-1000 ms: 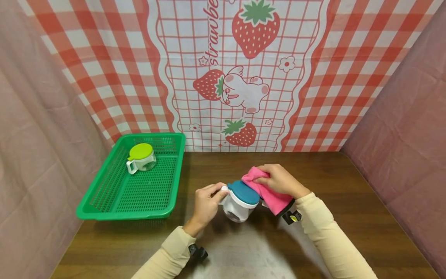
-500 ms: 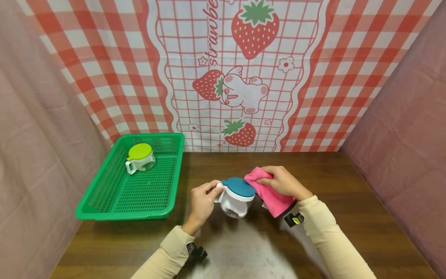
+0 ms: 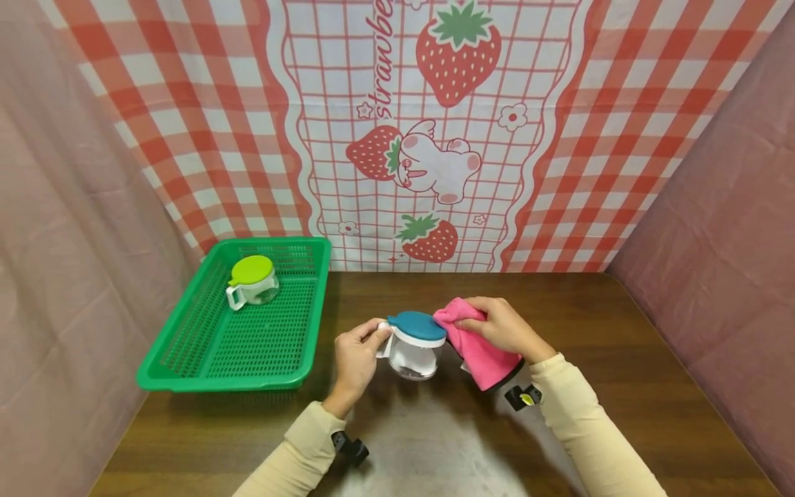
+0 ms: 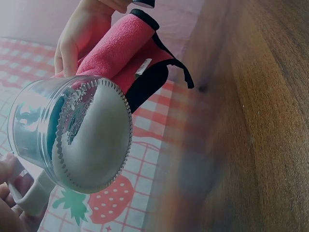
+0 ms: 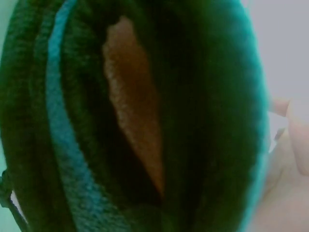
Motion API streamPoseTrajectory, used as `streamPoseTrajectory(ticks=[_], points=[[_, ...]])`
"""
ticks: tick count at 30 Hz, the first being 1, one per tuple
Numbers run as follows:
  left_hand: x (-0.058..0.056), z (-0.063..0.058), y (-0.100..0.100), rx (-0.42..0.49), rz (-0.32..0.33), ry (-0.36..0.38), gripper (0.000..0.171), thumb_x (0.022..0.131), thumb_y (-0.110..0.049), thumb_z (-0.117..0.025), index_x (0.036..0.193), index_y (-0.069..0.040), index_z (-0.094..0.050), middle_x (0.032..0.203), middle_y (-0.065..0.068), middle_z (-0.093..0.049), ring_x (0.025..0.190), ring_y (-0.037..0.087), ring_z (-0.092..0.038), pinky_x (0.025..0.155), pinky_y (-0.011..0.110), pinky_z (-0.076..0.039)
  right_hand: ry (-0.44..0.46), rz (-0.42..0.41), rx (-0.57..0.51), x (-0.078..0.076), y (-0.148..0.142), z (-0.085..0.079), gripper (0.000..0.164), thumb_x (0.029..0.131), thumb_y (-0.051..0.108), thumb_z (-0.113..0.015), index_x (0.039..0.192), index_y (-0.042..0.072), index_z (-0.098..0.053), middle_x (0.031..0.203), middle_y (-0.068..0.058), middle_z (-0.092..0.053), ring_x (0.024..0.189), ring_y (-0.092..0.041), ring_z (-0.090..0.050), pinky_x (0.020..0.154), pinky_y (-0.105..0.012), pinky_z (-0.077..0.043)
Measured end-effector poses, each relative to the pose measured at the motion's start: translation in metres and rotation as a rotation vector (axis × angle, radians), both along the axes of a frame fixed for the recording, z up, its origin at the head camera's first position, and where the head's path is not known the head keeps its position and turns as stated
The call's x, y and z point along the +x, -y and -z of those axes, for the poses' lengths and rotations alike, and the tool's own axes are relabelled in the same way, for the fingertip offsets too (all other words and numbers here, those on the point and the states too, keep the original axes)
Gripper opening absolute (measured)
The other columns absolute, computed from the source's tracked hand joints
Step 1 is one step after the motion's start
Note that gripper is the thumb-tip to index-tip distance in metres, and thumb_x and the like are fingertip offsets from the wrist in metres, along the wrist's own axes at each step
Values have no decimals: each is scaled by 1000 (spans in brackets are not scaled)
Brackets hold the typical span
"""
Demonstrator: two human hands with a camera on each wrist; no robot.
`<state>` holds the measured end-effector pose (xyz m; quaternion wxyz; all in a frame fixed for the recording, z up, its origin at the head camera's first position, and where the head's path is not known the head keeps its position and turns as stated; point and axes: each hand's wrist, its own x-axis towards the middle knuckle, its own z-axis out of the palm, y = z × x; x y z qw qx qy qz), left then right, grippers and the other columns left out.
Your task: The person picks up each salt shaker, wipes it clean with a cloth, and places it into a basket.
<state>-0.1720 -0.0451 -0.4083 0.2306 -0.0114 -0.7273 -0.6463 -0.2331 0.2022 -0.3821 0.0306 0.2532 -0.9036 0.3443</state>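
Observation:
My left hand [image 3: 355,359] grips the white handle of a clear seasoning jar [image 3: 415,360] with a blue lid, held above the table. In the left wrist view the round ribbed base of the jar [image 4: 94,137] faces the camera, with the left fingers [image 4: 7,169] at its handle. A pink cloth with black edging [image 3: 483,355] hangs from my right hand [image 3: 504,326], which pinches it by the top. The cloth's bunched end lies right at the lid's right edge. Close folds of the cloth [image 5: 207,116] fill most of the right wrist view, in off colours.
To the left stands a green perforated basket [image 3: 317,310], with a second jar [image 3: 251,279] under a lime-green lid in its back left corner. A strawberry-print checked curtain [image 3: 435,166] closes off the back of the wooden table [image 3: 621,386].
The jar has shifted left and slightly back with my left hand, and sits more level. Less of its lid is covered by the cloth. My right hand has barely moved.

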Motion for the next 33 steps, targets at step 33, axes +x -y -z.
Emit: streamPoseTrajectory(ticks=[33], points=[[-24, 30, 1, 145, -147, 186, 13, 81, -6, -76, 90, 2, -77, 82, 21, -73, 57, 6, -62, 54, 16, -52, -314, -4, 1, 22, 41, -3, 16, 81, 22, -79, 92, 14, -71, 71, 3, -54, 64, -9, -44, 59, -23, -39]])
